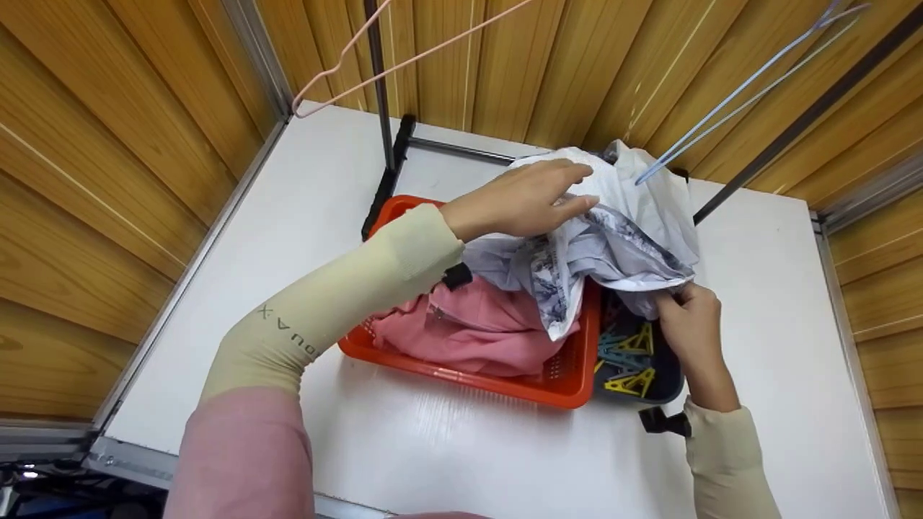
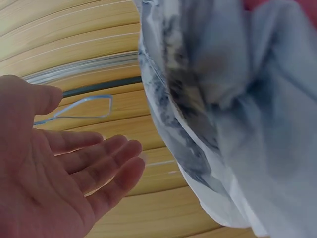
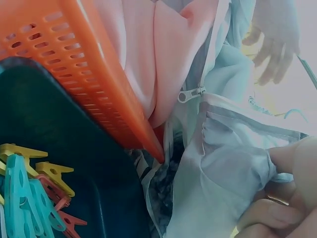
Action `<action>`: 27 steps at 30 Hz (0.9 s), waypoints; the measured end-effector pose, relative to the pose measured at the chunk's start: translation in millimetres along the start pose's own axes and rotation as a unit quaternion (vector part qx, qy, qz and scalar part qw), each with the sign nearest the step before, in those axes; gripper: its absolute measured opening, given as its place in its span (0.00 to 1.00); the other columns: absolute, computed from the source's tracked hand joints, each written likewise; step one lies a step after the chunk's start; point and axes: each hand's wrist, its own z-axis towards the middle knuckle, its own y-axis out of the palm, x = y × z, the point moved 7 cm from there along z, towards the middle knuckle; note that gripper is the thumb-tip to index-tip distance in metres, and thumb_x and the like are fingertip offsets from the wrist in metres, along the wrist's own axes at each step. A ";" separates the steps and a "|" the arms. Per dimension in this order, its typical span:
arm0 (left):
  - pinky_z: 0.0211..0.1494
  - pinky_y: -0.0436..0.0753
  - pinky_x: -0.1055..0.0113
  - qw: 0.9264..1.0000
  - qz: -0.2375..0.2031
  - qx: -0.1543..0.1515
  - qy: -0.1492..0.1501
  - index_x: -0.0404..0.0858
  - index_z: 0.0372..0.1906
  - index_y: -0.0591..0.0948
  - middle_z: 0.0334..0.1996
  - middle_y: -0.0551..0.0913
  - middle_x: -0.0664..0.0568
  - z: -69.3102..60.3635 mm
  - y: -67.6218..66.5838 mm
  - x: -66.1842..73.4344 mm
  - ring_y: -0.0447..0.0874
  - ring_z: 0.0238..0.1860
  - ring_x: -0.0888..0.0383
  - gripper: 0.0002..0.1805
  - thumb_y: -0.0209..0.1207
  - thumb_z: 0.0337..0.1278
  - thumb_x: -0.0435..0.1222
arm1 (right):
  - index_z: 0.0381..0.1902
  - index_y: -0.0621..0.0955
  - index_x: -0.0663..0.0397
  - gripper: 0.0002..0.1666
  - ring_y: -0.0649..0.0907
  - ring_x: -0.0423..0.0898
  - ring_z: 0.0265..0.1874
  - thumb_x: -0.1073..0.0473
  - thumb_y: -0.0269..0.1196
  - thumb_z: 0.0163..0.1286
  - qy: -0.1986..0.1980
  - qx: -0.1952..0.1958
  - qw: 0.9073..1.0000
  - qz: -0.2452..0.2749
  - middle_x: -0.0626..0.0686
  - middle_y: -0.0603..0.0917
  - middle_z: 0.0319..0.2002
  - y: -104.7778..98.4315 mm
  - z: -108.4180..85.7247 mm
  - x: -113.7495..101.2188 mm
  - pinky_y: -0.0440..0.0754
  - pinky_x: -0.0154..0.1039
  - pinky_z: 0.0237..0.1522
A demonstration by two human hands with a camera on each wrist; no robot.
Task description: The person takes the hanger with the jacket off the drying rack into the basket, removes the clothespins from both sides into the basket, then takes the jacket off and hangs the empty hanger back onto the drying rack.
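A white and pale grey zip garment [image 1: 613,245] with dark patterned edging lies bunched over the back right of a red-orange basket [image 1: 461,378]. My right hand [image 1: 692,328] pinches its right edge; in the right wrist view the fingers [image 3: 277,213] grip the pale cloth near a zipper pull [image 3: 188,95]. Over the garment's left part is my left hand [image 1: 526,200], with nothing in it. The left wrist view shows its palm [image 2: 44,183] and loosely extended fingers, apart from the cloth. Pink clothing [image 1: 490,328] with a zipper lies in the basket.
Right of the basket, a dark tub [image 1: 667,386] holds yellow, teal and red clothespins [image 1: 634,353], partly under the garment. A pink hanger [image 1: 404,68] and a blue hanger [image 1: 735,97] hang above. Dark rack poles [image 1: 382,94] stand behind on the white table [image 1: 440,454].
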 end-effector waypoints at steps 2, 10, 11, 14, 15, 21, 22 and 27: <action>0.71 0.66 0.62 1.000 0.011 -0.003 0.005 0.43 0.73 0.61 0.68 0.68 0.51 -6.1 2.0 -5.7 0.66 0.69 0.57 0.34 0.42 0.70 0.57 | 0.17 0.77 0.59 0.12 0.69 0.35 0.19 0.63 0.61 0.60 0.011 -0.004 1.000 0.005 0.36 0.72 0.14 1.1 0.3 1.3 0.67 0.28 0.25; 0.53 0.76 0.58 0.996 0.051 -0.074 -0.006 0.44 0.62 0.68 0.53 0.75 0.52 -26.1 27.9 -27.7 0.74 0.50 0.56 0.46 0.60 0.42 0.70 | 0.39 0.84 0.63 0.13 0.75 0.33 0.30 0.58 0.59 0.66 0.031 0.006 0.997 0.069 0.40 0.83 0.28 2.0 2.2 -0.1 0.71 0.24 0.38; 0.52 0.77 0.58 0.995 0.059 -0.083 -0.012 0.43 0.58 0.69 0.50 0.75 0.52 -27.6 32.3 -29.7 0.74 0.48 0.56 0.47 0.61 0.38 0.71 | 0.38 0.84 0.61 0.11 0.75 0.33 0.27 0.59 0.59 0.66 0.035 0.007 0.995 0.090 0.40 0.82 0.25 1.9 1.7 -0.6 0.72 0.25 0.35; 0.49 0.77 0.57 0.991 0.085 -0.101 -0.029 0.41 0.49 0.71 0.44 0.76 0.52 -30.9 43.7 -33.7 0.74 0.43 0.55 0.45 0.62 0.34 0.72 | 0.33 0.83 0.55 0.07 0.73 0.34 0.18 0.62 0.59 0.66 0.054 0.020 0.981 0.187 0.40 0.77 0.17 1.1 0.1 -2.4 0.71 0.28 0.22; 0.48 0.78 0.57 0.990 0.089 -0.107 -0.033 0.41 0.48 0.72 0.43 0.77 0.51 -31.6 47.2 -34.6 0.75 0.42 0.55 0.44 0.63 0.34 0.72 | 0.32 0.83 0.54 0.07 0.72 0.35 0.16 0.64 0.58 0.67 0.062 0.025 0.970 0.234 0.41 0.75 0.15 1.2 -0.5 -2.9 0.69 0.28 0.18; 0.48 0.78 0.56 0.992 0.081 -0.093 -0.033 0.41 0.46 0.76 0.42 0.80 0.51 -28.4 57.7 -33.8 0.77 0.43 0.55 0.33 0.64 0.44 0.63 | 0.35 0.83 0.61 0.10 0.72 0.37 0.08 0.69 0.54 0.69 0.062 0.065 0.890 0.448 0.49 0.80 0.17 -2.7 -3.4 -9.0 0.63 0.28 0.08; 0.49 0.78 0.57 0.993 0.073 -0.084 -0.029 0.42 0.48 0.76 0.43 0.80 0.52 -27.1 58.2 -33.0 0.77 0.44 0.55 0.32 0.64 0.46 0.61 | 0.34 0.83 0.62 0.10 0.71 0.36 0.06 0.69 0.54 0.69 0.060 0.067 0.885 0.458 0.49 0.79 0.16 -3.2 -3.8 -10.1 0.61 0.28 0.06; 0.48 0.79 0.57 0.999 0.016 -0.041 0.002 0.42 0.51 0.76 0.40 0.81 0.51 -20.9 58.0 -29.5 0.78 0.42 0.55 0.21 0.62 0.56 0.48 | 0.28 0.77 0.62 0.12 0.62 0.38 0.01 0.70 0.51 0.70 0.055 0.041 0.881 0.469 0.48 0.71 0.08 -1.2 -6.9 -16.1 0.54 0.32 0.04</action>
